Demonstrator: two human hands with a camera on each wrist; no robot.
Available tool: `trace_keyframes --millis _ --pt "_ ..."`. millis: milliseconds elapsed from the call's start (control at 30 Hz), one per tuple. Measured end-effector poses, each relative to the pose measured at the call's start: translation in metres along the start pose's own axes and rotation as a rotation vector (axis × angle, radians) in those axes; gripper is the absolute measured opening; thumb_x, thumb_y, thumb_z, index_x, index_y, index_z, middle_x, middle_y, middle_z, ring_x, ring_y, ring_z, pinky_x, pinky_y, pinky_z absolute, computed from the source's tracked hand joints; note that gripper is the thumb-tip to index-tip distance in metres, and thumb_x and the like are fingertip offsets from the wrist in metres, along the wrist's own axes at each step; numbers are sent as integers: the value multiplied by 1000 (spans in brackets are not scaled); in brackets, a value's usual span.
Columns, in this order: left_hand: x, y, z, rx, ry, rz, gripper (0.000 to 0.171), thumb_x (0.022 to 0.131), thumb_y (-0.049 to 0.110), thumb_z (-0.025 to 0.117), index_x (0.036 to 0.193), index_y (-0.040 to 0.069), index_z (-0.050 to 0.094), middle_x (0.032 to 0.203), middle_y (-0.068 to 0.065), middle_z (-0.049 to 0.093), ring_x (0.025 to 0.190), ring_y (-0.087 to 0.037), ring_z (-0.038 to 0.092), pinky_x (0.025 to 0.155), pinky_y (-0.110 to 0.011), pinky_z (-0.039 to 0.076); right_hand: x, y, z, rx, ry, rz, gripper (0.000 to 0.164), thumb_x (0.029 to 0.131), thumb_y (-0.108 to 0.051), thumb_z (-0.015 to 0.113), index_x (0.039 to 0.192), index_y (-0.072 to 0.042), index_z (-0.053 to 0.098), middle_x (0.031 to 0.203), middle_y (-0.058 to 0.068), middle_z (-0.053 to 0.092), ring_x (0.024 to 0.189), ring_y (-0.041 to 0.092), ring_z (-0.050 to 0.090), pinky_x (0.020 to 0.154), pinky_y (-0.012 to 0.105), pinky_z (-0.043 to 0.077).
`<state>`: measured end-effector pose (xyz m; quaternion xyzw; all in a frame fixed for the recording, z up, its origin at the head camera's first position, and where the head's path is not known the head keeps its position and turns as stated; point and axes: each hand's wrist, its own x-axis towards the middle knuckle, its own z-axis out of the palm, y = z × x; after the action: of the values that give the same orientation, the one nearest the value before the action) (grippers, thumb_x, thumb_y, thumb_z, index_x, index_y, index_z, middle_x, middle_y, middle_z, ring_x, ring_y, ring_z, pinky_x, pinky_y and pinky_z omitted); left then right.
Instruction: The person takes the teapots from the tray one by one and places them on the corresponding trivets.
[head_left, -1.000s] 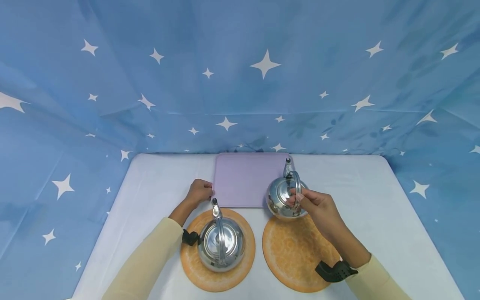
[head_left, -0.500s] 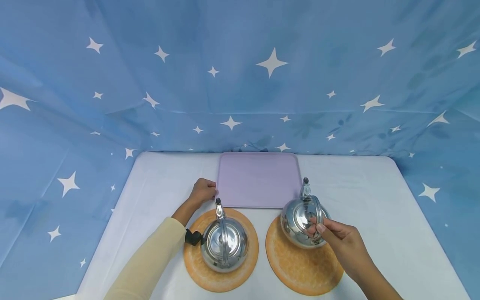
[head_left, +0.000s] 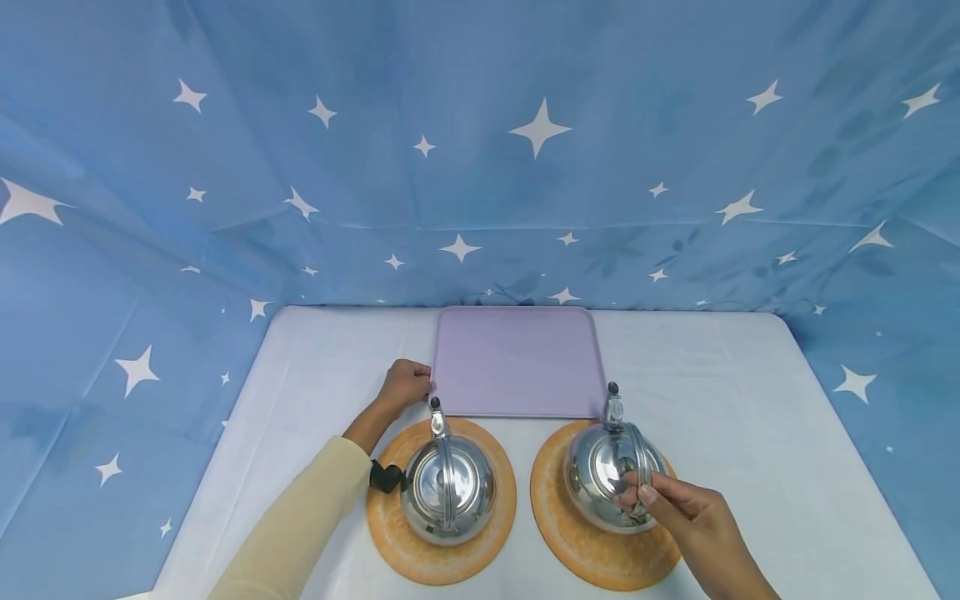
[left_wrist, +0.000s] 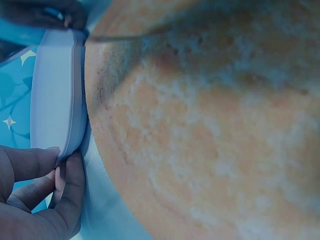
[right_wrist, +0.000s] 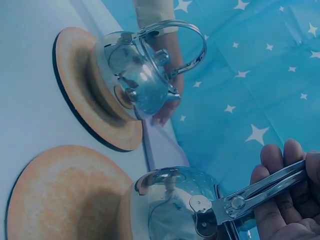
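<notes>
My left hand (head_left: 406,385) pinches the left edge of a lilac tray (head_left: 517,362); in the left wrist view, thumb and fingers (left_wrist: 72,190) close on its corner. The right hand (head_left: 693,517) grips the handle of a shiny steel kettle (head_left: 603,467), its spout pointing away from me. This kettle is over the right-hand round orange mat (head_left: 558,533); I cannot tell whether its base touches the mat. A matching kettle (head_left: 423,492) stands upright on the left-hand round mat (head_left: 390,542), below my left hand in the head view.
A white cloth (head_left: 720,383) covers the table. The tray lies flat near the back edge, behind both mats. A blue curtain (head_left: 480,183) with white stars hangs behind and at the sides. My left forearm runs beside the left kettle.
The right hand has brought its kettle from over the tray's right front corner toward me and slightly right, over the right mat. The left hand stays at the tray's edge.
</notes>
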<state>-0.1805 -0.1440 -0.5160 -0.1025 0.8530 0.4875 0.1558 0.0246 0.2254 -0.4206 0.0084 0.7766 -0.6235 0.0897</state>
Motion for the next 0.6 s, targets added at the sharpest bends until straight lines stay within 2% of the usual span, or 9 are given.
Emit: trace_keyframes --millis 167,367,600 --pt "-2 2 -1 6 5 14 32 84 -5 58 115 -14 63 106 -24 64 78 -23 66 67 -30 56 -4 5 -2 -2 -7 -18 31 102 -7 48 120 16 58 104 15 71 108 2 60 85 16 49" --pt "-2 1 -2 8 -2 3 33 87 -3 58 118 -13 62 110 -23 64 79 -22 65 68 -30 55 -6 14 -3 70 -24 -34 33 101 -4 48 120 22 53 101 17 71 98 13 67 85 17 50" --pt "-4 1 -2 23 10 -4 33 88 -2 61 119 -10 62 108 -21 65 78 -20 65 67 -27 54 -6 20 -6 130 -73 -74 28 101 0 46 116 21 55 108 16 69 99 14 67 87 19 50"
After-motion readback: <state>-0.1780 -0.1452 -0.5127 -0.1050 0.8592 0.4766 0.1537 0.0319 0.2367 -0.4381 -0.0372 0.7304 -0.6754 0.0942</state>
